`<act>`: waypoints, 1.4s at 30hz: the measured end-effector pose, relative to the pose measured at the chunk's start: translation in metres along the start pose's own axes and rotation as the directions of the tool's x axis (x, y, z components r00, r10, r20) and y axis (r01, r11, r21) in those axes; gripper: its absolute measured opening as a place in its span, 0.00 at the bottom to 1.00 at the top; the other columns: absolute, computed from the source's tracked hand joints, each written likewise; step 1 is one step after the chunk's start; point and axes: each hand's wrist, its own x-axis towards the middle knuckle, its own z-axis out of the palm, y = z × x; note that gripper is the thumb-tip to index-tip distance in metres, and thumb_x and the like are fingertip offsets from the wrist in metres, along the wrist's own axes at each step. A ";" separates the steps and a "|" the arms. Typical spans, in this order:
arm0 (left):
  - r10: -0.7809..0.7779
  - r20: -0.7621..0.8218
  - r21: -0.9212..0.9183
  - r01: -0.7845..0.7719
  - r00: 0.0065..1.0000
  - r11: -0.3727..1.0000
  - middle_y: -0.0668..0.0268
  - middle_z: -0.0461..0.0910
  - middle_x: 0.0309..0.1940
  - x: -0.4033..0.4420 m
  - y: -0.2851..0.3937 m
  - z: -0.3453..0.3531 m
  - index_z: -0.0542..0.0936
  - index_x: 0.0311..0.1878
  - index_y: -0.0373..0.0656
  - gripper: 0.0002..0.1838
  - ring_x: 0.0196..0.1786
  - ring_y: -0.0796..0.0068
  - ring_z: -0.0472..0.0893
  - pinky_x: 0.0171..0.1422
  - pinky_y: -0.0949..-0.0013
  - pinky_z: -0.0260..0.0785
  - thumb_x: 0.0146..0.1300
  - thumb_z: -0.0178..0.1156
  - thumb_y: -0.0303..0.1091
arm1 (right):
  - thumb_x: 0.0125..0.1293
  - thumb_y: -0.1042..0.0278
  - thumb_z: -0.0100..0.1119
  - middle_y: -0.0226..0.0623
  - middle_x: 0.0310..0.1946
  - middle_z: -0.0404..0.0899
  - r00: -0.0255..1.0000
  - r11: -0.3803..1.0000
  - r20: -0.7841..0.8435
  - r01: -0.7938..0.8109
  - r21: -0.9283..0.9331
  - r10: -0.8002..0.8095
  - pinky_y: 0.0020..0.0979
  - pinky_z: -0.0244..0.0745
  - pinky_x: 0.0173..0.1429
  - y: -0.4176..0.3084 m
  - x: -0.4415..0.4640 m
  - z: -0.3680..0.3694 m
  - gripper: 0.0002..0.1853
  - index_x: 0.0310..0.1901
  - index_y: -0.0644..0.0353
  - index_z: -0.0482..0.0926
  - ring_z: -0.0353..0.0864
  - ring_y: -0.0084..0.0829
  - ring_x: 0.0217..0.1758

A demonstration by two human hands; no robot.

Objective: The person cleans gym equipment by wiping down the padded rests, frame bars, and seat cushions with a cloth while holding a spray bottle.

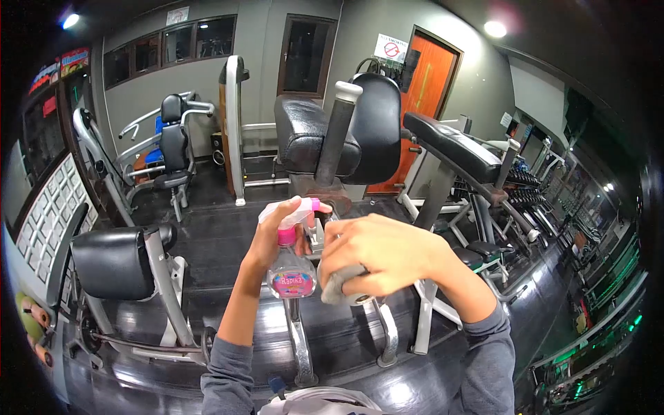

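My left hand [265,238] is wrapped round the neck and trigger of a clear spray bottle [292,282]. The bottle has a pink collar, a white-and-pink spray head and a pink label reading "Rapika", and it stands roughly upright. Close beside it on the right, my right hand [384,252] is closed on a grey cloth [337,285], part of which hangs below the fingers. Just beyond both hands rises a gym machine with a black padded seat [301,131], a black back pad [377,128] and a dark, white-capped handle [337,135]. Neither hand visibly touches the machine.
A padded bench machine [111,263] with a low bar stands at the left, and a seated press machine [176,149] farther back. On the right are an inclined black pad [453,145] and a dumbbell rack [519,197]. Metal legs [297,346] stand on the glossy dark floor below my hands.
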 end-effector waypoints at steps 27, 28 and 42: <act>-0.043 0.306 0.029 0.036 0.951 0.999 0.67 0.76 0.27 -0.012 0.014 0.027 0.81 0.44 0.32 0.24 0.14 0.76 0.73 0.23 0.72 0.71 0.71 0.48 0.46 | 0.60 0.74 0.66 0.43 0.41 0.86 0.075 0.660 -0.700 0.275 0.699 0.710 0.31 0.76 0.50 -0.054 -0.025 0.235 0.11 0.44 0.69 0.85 0.82 0.27 0.43; -0.043 0.282 0.028 0.037 0.958 0.999 0.67 0.76 0.26 -0.013 0.013 0.028 0.82 0.43 0.32 0.23 0.14 0.76 0.73 0.23 0.72 0.71 0.71 0.48 0.46 | 0.58 0.75 0.66 0.45 0.39 0.87 0.023 0.791 -0.807 0.182 0.584 0.590 0.32 0.77 0.48 -0.050 -0.032 0.226 0.12 0.43 0.70 0.85 0.84 0.31 0.43; -0.038 0.214 -0.019 0.044 0.976 0.999 0.70 0.75 0.20 -0.012 0.000 0.030 0.82 0.46 0.36 0.25 0.15 0.78 0.71 0.22 0.73 0.65 0.72 0.47 0.49 | 0.45 0.68 0.67 0.21 0.38 0.74 0.791 0.672 -0.601 -0.509 -0.538 0.118 0.26 0.76 0.35 -0.077 -0.017 0.088 0.12 0.34 0.50 0.81 0.75 0.34 0.49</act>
